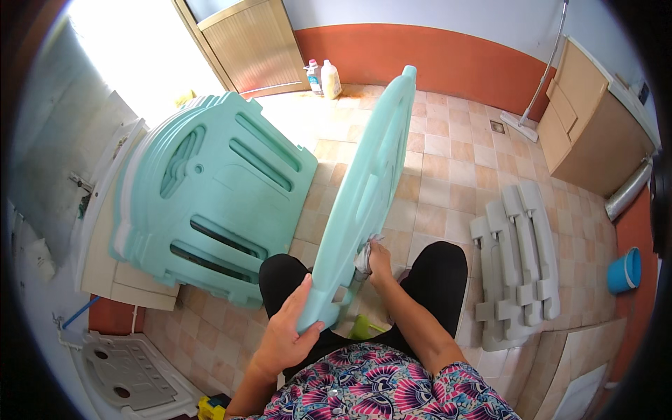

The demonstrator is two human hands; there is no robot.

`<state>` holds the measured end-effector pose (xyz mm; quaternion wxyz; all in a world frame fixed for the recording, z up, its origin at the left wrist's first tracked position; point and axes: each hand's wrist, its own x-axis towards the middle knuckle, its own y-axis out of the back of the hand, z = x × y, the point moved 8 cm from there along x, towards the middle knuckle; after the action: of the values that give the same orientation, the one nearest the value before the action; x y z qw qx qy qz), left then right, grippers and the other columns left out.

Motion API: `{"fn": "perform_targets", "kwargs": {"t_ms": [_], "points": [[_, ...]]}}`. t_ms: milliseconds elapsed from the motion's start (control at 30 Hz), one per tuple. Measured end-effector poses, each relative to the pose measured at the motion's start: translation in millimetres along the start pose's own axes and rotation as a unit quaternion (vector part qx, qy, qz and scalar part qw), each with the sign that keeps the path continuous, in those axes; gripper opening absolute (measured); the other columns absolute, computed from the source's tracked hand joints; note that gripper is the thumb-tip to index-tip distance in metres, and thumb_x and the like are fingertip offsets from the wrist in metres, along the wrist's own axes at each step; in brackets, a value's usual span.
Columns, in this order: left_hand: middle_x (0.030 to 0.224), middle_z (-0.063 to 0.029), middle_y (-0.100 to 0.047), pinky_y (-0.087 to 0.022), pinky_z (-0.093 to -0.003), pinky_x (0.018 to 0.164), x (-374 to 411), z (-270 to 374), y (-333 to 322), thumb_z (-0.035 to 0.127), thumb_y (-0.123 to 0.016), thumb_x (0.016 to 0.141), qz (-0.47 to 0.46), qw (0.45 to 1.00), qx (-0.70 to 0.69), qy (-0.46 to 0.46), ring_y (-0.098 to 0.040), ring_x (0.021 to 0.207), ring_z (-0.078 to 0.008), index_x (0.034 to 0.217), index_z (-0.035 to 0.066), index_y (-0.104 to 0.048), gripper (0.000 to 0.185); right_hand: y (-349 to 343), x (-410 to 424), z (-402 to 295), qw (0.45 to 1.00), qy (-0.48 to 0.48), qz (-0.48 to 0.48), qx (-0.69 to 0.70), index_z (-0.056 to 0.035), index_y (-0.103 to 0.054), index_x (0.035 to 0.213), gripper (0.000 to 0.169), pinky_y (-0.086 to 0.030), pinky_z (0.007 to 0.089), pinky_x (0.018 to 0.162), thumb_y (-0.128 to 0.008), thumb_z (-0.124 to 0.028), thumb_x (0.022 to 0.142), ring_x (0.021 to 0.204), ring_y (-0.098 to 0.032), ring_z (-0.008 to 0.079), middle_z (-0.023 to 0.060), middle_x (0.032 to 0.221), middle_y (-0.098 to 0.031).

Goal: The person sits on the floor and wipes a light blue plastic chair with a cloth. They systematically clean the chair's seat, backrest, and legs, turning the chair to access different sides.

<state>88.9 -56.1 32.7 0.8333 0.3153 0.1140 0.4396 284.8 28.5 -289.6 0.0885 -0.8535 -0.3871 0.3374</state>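
A mint-green plastic panel [349, 210] with cut-out slots stands on edge between my knees. My left hand [294, 325] grips its near end, thumb on one face and fingers on the other. Low on the panel's right face, my right hand [379, 260] holds a crumpled greyish cloth [363, 260] against the surface. To the left, several matching mint-green panels [226, 189] lean in a stack against a pale cabinet. Part of a lime-green object [362, 328] shows beneath me, mostly hidden by the panel and my legs.
Grey plastic panels [517, 268] stand on the tiled floor at right; another grey panel [128, 370] is at lower left beside a yellow-and-black object [212, 407]. Two bottles [331, 81] stand by the door. A flat mop [520, 126], a beige cabinet [588, 121] and a blue bucket [625, 270] are along the right.
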Motion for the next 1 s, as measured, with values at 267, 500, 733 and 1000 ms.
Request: {"fn": "perform_targets", "kwargs": {"t_ms": [267, 500, 733, 1000], "points": [[0.145, -0.0256, -0.043, -0.037, -0.036, 0.108, 2, 8, -3, 0.001, -0.068, 0.076, -0.014, 1.0, 0.017, 0.007, -0.045, 0.134, -0.0368, 0.148, -0.004, -0.031, 0.081, -71, -101, -221, 0.897, 0.406, -0.103, -0.14, 0.0079, -0.054, 0.125, 0.046, -0.04, 0.0369, 0.1, -0.064, -0.02, 0.091, 0.114, -0.052, 0.0295, 0.0233, 0.131, -0.049], [0.144, -0.0259, -0.043, -0.038, -0.038, 0.107, 1, 6, 2, 0.002, -0.067, 0.076, -0.009, 0.999, 0.042, -0.01, -0.045, 0.132, -0.0406, 0.147, -0.005, -0.03, 0.081, -65, -111, -147, 0.852, 0.424, -0.065, -0.299, 0.0063, -0.049, 0.127, 0.048, -0.037, 0.0459, 0.096, -0.061, -0.021, 0.09, 0.107, -0.045, 0.0432, 0.0281, 0.115, -0.044], [0.144, -0.0258, -0.044, -0.038, -0.0379, 0.107, 2, 6, 2, 0.002, -0.067, 0.076, -0.01, 1.0, 0.024, 0.004, -0.045, 0.132, -0.0399, 0.147, -0.005, -0.031, 0.08, -65, -210, -106, 0.714, 0.555, -0.17, -0.391, 0.0028, -0.048, 0.129, 0.05, -0.038, 0.0528, 0.094, -0.064, -0.013, 0.084, 0.106, -0.046, 0.0462, 0.0328, 0.121, -0.044], [0.144, -0.0259, -0.044, -0.039, -0.0364, 0.106, 1, -4, 10, 0.015, -0.06, 0.09, 0.017, 1.0, -0.015, -0.012, -0.048, 0.131, -0.0366, 0.145, -0.006, -0.035, 0.064, -81, -202, -146, 0.747, 0.555, -0.112, -0.349, 0.0034, -0.06, 0.113, 0.032, -0.042, 0.0534, 0.087, -0.062, -0.002, 0.082, 0.102, -0.052, 0.0446, 0.0263, 0.11, -0.055]]}}
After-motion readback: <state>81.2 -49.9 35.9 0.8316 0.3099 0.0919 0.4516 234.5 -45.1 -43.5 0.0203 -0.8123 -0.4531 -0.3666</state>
